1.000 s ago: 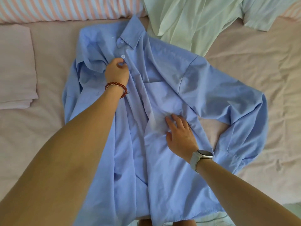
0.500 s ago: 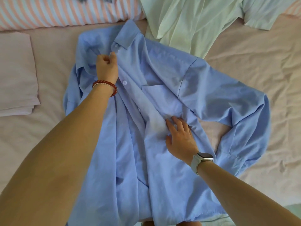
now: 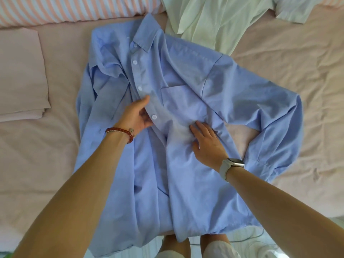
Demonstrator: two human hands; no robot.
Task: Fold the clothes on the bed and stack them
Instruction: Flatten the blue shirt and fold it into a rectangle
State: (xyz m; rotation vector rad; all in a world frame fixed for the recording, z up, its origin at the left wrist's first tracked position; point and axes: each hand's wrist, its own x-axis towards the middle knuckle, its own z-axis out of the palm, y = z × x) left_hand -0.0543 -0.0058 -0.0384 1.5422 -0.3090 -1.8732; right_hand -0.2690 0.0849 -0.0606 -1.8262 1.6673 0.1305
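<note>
A light blue button-up shirt [image 3: 186, 75] lies face up across the bed, collar at the far end, its right sleeve bent back toward the hem. My left hand [image 3: 136, 115], with a red bead bracelet on the wrist, pinches the button placket at mid-chest, thumb on top and fingers under the edge. Just right of the placket and below the chest pocket, my right hand [image 3: 206, 142], with a white watch, presses flat on the shirt front. A folded pale pink garment [image 3: 20, 75] sits at the left.
A pale green shirt [image 3: 210, 19] lies unfolded at the far side, touching the blue shirt's shoulder. A pink-and-white striped pillow [image 3: 74, 8] runs along the far left. The pink sheet [image 3: 297, 81] is wrinkled at the right. My legs show below the bed's near edge.
My left hand has come down from the collar area to the placket at mid-chest and taken hold of its edge. My right hand has stayed pressed on the shirt front.
</note>
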